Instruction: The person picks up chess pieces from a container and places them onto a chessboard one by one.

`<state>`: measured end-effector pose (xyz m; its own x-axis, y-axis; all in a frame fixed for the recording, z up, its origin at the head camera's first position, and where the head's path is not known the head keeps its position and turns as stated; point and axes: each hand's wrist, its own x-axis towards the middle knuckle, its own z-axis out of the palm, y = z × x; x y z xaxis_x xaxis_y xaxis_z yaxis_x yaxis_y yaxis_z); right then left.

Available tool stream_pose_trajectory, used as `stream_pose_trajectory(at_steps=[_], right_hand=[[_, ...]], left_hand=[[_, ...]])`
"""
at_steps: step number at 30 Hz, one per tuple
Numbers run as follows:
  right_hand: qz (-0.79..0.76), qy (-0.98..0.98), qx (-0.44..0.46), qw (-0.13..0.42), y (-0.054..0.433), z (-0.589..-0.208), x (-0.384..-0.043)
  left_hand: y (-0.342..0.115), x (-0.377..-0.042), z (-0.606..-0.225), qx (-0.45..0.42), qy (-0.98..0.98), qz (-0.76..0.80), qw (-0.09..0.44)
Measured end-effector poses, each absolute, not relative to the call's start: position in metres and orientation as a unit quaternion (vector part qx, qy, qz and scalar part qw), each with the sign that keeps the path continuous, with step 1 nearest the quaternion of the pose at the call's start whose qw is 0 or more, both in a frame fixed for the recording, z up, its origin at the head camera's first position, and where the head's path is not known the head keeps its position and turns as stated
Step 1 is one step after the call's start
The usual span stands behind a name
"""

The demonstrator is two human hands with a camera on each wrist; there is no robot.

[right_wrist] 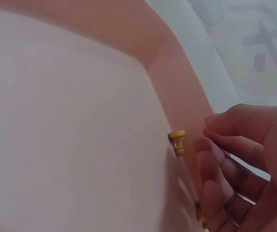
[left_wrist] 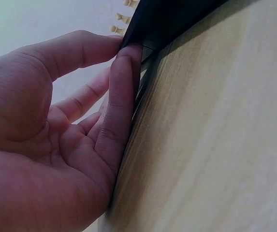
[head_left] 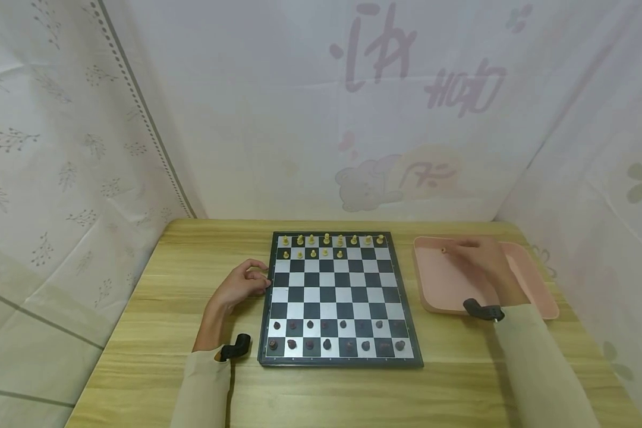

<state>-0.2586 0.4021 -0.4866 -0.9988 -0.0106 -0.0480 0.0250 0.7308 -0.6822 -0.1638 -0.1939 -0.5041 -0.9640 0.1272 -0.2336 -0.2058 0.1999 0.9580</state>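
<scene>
A black-and-white chessboard [head_left: 329, 294] lies on the table between the two hands. Pale yellow chess pieces [head_left: 326, 239] stand along its far rows, dark ones [head_left: 327, 343] on its two near rows. My left hand [head_left: 243, 285] grips the board's left edge, thumb on top and a finger at its side in the left wrist view. Over the pink tray [head_left: 425, 303], my right hand [head_left: 481, 257] reaches down with bent fingers. A yellow chess pawn [right_wrist: 178, 141] lies by the tray wall, just off the fingertips; another yellow piece [right_wrist: 199, 212] is partly hidden behind the fingers.
The tray stands right of the board, its raised rim around it. A wooden table [head_left: 155, 309] carries everything. Patterned white cloth [head_left: 278, 119] hangs behind the table and on both sides.
</scene>
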Motion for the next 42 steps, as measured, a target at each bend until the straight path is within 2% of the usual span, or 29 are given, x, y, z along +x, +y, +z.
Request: stream_pose_trajectory(at_steps=[32, 42], right_hand=[[-0.290, 0.955, -0.028, 0.063, 0.409, -0.505, -0.273], [-0.296, 0.953, -0.026, 0.062, 0.407, -0.494, -0.270]], left_hand=[[-0.193, -0.163, -0.507, -0.029, 0.763, 0.633, 0.129], [-0.193, -0.164, -0.506, -0.028, 0.762, 0.634, 0.127]])
